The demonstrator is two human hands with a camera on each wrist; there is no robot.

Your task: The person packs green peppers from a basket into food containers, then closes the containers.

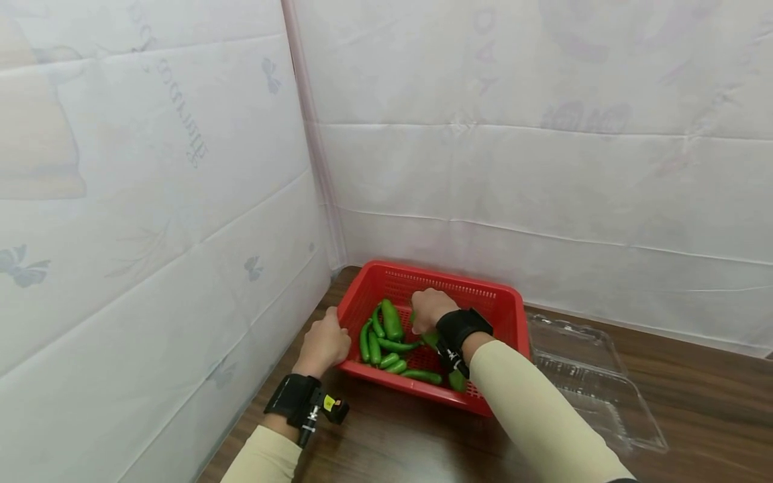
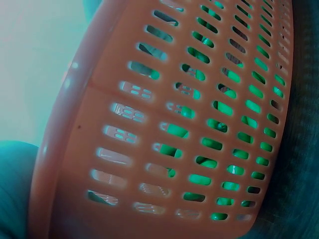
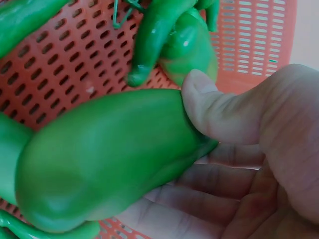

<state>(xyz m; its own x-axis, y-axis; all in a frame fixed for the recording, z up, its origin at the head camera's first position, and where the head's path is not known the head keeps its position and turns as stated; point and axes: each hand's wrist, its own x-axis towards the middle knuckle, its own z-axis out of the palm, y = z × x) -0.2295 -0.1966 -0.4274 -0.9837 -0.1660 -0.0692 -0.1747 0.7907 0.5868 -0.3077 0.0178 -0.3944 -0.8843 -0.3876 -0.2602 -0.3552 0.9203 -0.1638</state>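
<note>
A red perforated plastic basket (image 1: 513, 298) holds several green peppers and long green chilies (image 1: 398, 346). At the basket's left side, my left hand (image 1: 323, 345) grips the rim. The left wrist view mostly shows the slotted basket wall (image 2: 75, 164), with green showing through the slots. My right hand (image 1: 432, 308) is inside the basket. In the right wrist view, its thumb and fingers hold a thick, smooth green pepper (image 3: 104, 154) by one end. Beyond that pepper lie a slimmer chili (image 3: 152, 42) and a rounder pepper (image 3: 189, 47), on the basket's floor.
To the basket's right, a clear plastic clamshell box (image 1: 594, 382) lies opened out on the brown wood-grain table (image 1: 706, 396). Pale printed sheeting (image 1: 229, 201) hangs close along the left and back. My right forearm (image 1: 537, 402) crosses the basket's front right edge.
</note>
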